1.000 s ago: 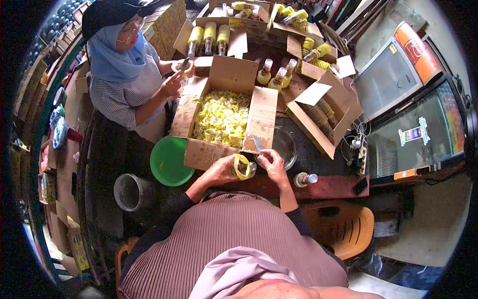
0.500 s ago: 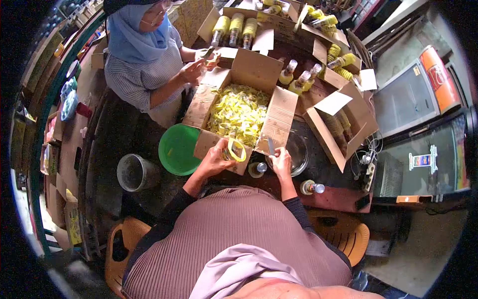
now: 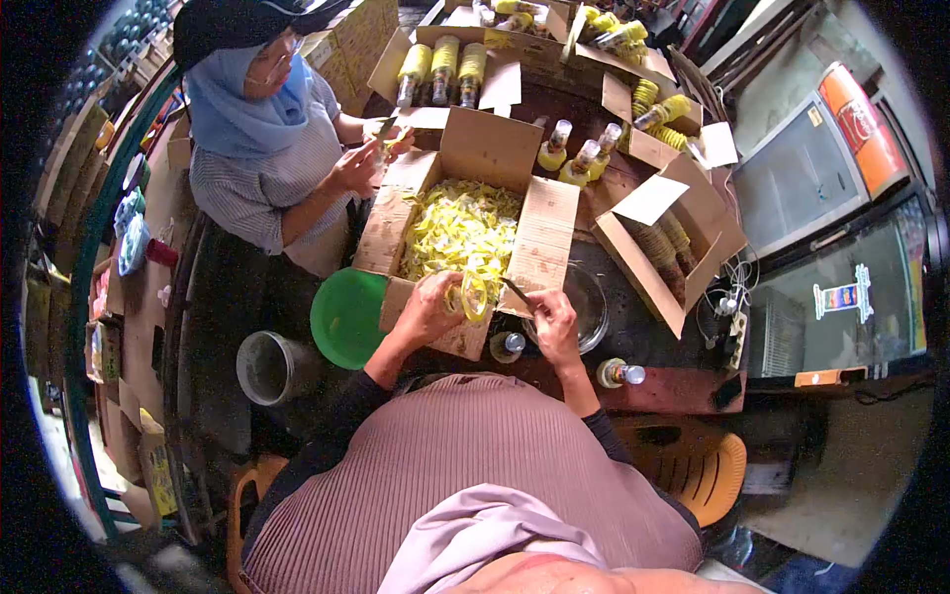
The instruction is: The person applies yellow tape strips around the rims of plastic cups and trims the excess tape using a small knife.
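My left hand (image 3: pixel 427 311) is closed on yellow plastic rings (image 3: pixel 477 297), held over the near edge of an open cardboard box (image 3: pixel 544 223). Inside the box lies a heap of yellow strips and scraps (image 3: pixel 460 228). My right hand (image 3: pixel 555 325) grips a small knife (image 3: pixel 516 292), its blade pointing toward the rings. Whether the blade touches them I cannot tell. A small bottle (image 3: pixel 508 346) stands just below the knife, and behind my right hand is a round clear bowl (image 3: pixel 591 309).
A green basin (image 3: pixel 346 317) and a grey bucket (image 3: pixel 267 366) are at left. Across the table a person (image 3: pixel 257 158) holds a knife. Bottles (image 3: pixel 584 163) and a carton of stacked yellow rings (image 3: pixel 673 247) stand right. Another bottle (image 3: pixel 620 373) lies near the table's front edge.
The knife has swung from upright to slanting left, toward the rings. The rings have turned in my left hand. The whole view has shifted slightly.
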Tool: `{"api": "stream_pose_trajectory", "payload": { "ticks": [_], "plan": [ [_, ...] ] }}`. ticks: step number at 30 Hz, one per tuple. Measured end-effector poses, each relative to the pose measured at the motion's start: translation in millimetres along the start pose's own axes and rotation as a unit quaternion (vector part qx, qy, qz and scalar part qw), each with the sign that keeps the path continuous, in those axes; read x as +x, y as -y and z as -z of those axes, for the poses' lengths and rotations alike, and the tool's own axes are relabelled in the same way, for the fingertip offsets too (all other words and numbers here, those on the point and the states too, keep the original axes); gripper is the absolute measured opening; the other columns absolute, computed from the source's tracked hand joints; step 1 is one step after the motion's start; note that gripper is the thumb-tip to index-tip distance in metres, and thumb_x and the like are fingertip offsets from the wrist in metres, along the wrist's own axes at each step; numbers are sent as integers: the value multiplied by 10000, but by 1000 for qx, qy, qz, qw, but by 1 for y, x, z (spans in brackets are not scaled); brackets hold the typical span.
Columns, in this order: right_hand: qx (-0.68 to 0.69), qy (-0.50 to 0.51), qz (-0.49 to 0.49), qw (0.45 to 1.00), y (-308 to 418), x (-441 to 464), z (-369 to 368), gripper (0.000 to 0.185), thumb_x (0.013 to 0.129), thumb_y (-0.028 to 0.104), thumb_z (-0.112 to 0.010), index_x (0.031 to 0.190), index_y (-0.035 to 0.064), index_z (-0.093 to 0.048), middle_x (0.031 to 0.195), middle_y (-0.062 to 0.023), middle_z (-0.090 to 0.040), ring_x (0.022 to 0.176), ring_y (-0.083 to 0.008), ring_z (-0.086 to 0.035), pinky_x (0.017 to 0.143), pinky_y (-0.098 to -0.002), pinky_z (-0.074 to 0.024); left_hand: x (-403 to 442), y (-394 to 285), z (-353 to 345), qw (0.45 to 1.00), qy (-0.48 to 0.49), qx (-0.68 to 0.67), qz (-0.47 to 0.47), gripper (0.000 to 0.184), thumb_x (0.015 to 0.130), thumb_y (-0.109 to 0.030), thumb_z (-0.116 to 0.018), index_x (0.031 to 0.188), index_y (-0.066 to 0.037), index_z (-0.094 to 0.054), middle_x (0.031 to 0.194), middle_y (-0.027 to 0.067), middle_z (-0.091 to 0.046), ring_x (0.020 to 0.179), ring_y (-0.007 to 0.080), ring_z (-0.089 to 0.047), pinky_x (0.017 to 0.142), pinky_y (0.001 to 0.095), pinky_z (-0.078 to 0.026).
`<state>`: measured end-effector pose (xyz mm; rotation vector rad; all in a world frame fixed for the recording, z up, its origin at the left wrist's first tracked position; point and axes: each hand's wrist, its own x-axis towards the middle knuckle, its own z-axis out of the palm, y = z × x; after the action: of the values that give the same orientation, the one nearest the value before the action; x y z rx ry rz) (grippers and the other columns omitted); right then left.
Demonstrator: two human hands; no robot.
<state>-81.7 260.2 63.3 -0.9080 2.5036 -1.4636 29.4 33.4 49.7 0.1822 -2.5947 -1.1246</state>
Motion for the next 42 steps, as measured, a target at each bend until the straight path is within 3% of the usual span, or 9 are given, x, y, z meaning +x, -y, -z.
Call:
{"api": "stream_pose_trajectory", "payload": {
  "ticks": [2, 10, 16, 25, 27, 30, 36, 40, 42],
  "plan": [
    [-15, -10, 88, 996, 17, -4, 1, 207, 772, -11, -613, 956, 78, -644, 858, -109, -570, 841, -296, -579, 719, -389, -474, 6, -5, 2, 1000, -1, 16, -27, 589, 609, -130, -766, 1138, -40, -525, 1092, 149, -597, 1089, 339, -538, 979, 415, -394],
    [-46, -15, 98, 994, 45, -24, -5, 187, 764, -22, -633, 930, 59, -662, 816, -97, -557, 805, -285, -572, 704, -374, -467, 18, -32, 16, 985, -32, 144, -84, 590, 600, -208, -784, 1116, -61, -538, 1069, 140, -588, 1062, 347, -534, 949, 442, -408],
    [-107, -27, 139, 984, 50, -27, -6, 252, 723, -28, -617, 955, 66, -646, 802, -94, -515, 787, -280, -551, 692, -382, -468, 22, -50, 20, 976, -29, 202, -72, 620, 597, -165, -762, 1165, -60, -539, 1064, 109, -581, 1017, 307, -528, 897, 411, -420],
    [-227, -74, 154, 959, 37, -34, -11, 265, 718, 40, -603, 968, 101, -668, 786, -54, -494, 784, -232, -527, 673, -352, -456, 25, -59, 3, 985, 26, 171, -10, 575, 596, -178, -757, 1104, -27, -534, 1017, 130, -586, 952, 332, -564, 803, 407, -483],
    [-239, -78, 149, 956, 32, -35, -14, 262, 728, 60, -599, 974, 114, -674, 785, -49, -495, 780, -227, -528, 664, -344, -447, 26, -54, -1, 983, 38, 179, -10, 597, 610, -241, -777, 1106, -30, -520, 1038, 140, -580, 940, 335, -581, 806, 398, -488],
    [-257, -92, 148, 950, 22, -35, -20, 259, 732, 69, -600, 976, 115, -674, 784, -48, -495, 776, -225, -527, 664, -350, -452, 26, -45, -6, 983, 87, 156, 34, 644, 640, -269, -777, 1175, -33, -507, 1120, 154, -595, 1022, 349, -581, 821, 413, -488],
    [-273, -92, 147, 946, 17, -31, -24, 79, 768, 93, -597, 837, 76, -634, 774, -58, -501, 774, -230, -535, 647, -355, -463, 26, -8, -24, 987, 136, 13, 81, 620, 626, -262, -777, 1152, -42, -533, 1016, 168, -633, 957, 352, -613, 795, 421, -487],
    [-254, -83, 153, 952, 14, -29, -27, 42, 783, 103, -595, 778, 64, -611, 771, -65, -509, 768, -235, -537, 638, -357, -463, 31, -9, -19, 983, 163, -5, 83, 591, 629, -271, -754, 1114, -8, -544, 1002, 191, -630, 911, 346, -619, 768, 418, -491],
    [-252, -77, 152, 953, 9, -30, -30, 52, 789, 108, -594, 776, 62, -612, 772, -67, -511, 765, -236, -536, 639, -358, -463, 33, -23, -16, 985, 146, 77, 51, 578, 627, -277, -762, 1096, -11, -554, 982, 182, -637, 907, 334, -625, 779, 415, -494]
  ]
}}
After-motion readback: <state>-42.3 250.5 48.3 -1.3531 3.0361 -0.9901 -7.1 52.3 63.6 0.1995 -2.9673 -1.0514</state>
